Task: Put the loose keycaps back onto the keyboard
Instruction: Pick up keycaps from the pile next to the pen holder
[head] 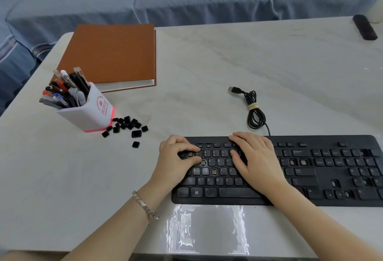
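Note:
A black keyboard [310,180] lies at the table's front right, with several key seats bare, such as those near the top-left rows and the right side. Several loose black keycaps [128,126] lie scattered beside the pen holder, left of the keyboard. My left hand [176,161] is on the keyboard's upper-left corner, fingers curled with the tips pressing near the number row; whether a keycap sits under them is hidden. My right hand [255,157] lies flat over the keyboard's middle keys, fingers straight.
A white pen holder [89,111] full of pens stands at the left. Behind it lies a brown notebook [112,55]. The keyboard's coiled USB cable [253,109] rests behind the keyboard. A black object [364,26] lies at the far right corner.

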`<state>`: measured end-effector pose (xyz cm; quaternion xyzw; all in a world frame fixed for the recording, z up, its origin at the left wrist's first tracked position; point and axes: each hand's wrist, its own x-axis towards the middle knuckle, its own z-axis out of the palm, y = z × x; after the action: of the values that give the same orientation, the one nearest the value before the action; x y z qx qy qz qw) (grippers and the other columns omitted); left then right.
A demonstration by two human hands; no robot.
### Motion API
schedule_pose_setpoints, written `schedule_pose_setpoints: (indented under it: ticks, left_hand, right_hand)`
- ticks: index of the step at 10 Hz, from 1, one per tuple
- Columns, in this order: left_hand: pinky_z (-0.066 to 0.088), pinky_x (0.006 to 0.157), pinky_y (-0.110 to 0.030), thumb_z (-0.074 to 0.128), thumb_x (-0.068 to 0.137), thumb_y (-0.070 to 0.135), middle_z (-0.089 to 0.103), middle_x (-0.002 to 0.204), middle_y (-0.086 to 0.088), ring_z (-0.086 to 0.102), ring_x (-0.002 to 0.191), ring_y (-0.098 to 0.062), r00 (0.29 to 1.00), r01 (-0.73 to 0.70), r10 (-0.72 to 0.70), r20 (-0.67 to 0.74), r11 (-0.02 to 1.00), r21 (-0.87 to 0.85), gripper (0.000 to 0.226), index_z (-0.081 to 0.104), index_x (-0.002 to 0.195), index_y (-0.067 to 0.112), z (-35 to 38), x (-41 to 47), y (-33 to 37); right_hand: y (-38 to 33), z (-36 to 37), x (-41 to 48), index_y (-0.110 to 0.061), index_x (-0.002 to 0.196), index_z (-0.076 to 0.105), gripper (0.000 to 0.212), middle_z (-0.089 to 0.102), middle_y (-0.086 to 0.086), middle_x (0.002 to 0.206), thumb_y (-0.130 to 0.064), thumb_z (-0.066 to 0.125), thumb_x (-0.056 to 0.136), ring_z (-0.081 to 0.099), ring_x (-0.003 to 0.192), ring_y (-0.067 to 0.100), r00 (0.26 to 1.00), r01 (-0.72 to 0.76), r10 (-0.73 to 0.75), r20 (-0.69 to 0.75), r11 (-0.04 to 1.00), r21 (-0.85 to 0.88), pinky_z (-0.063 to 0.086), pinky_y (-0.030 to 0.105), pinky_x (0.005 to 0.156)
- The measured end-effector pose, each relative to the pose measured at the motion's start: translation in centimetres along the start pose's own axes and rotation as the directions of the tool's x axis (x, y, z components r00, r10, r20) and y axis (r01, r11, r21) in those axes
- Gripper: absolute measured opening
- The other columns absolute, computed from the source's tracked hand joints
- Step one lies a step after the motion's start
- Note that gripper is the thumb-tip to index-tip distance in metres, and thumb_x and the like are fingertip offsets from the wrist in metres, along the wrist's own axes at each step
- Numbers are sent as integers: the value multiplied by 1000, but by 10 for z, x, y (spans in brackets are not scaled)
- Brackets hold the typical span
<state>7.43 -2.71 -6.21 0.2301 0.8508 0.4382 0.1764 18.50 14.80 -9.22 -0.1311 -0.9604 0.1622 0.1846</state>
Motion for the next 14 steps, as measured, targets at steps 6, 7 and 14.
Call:
schedule_pose_setpoints:
  ticks: [6, 7, 14]
  left_hand:
    - [28, 87, -5, 80, 71, 10, 51, 91, 12, 45, 106, -15, 999, 42, -42, -9, 999, -17, 36, 64, 72, 43, 1, 3, 2]
    - [23, 82, 4, 79, 71, 10, 51, 90, 14, 43, 104, -13, 999, 22, -23, -36, 1000, -11, 33, 66, 75, 39, 2, 1, -1]
    - [39, 95, -23, 82, 68, 20, 45, 114, 4, 48, 108, -13, 943, 277, -305, -136, 942, -190, 51, 48, 102, 38, 9, -2, 3]
  right_hand:
    - [0, 0, 0, -14, 113, 64, 39, 62, -1, 114, -33, 41, 87, 49, 108, 14, 1000, 1, -1, 0, 1000, -4, 28, 28, 96]
    - [-1, 0, 0, -14, 112, 64, 39, 63, -1, 114, -33, 41, 87, 48, 108, 13, 1000, 0, 0, -2, 1000, 1, 27, 28, 96]
    - [-1, 0, 0, -14, 112, 65, 39, 63, -1, 113, -33, 42, 87, 48, 107, 13, 1000, 0, 0, -13, 1000, 1, 27, 28, 97]
